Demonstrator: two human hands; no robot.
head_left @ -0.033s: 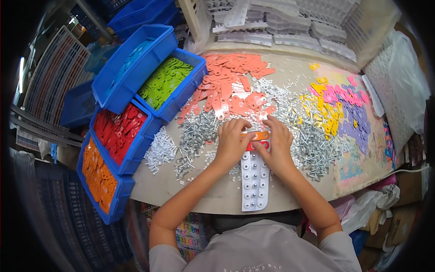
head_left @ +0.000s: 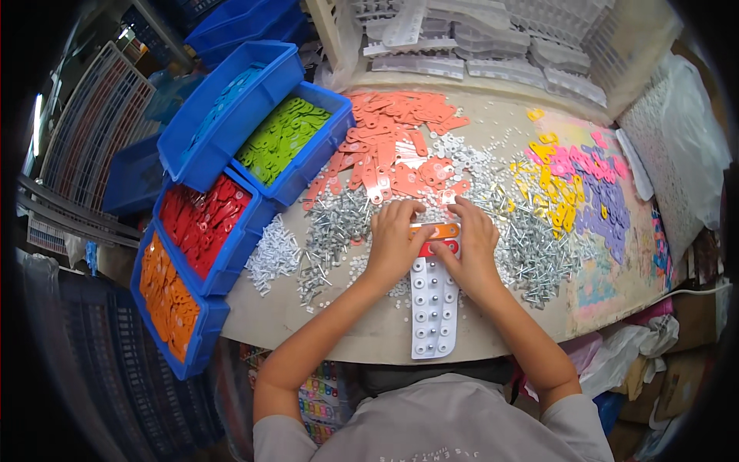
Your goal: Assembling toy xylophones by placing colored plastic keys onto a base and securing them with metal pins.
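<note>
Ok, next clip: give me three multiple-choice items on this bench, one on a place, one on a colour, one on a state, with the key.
1. Where is the white tray?
A. in the green bin
B. on the table edge between both hands
C. on the floor

2. What colour are the tags in the bin just above the orange-tag bin?
A. red
B. purple
C. white

3. What are the left hand and right hand doing?
A. hanging off the table
B. lifting a bin
C. pressing on strips at the tray's top

Key: 1 B, the tray lies between the wrists; 2 A, red tags fill that bin; 3 C, fingers of both hands rest on the orange and red strips.
</note>
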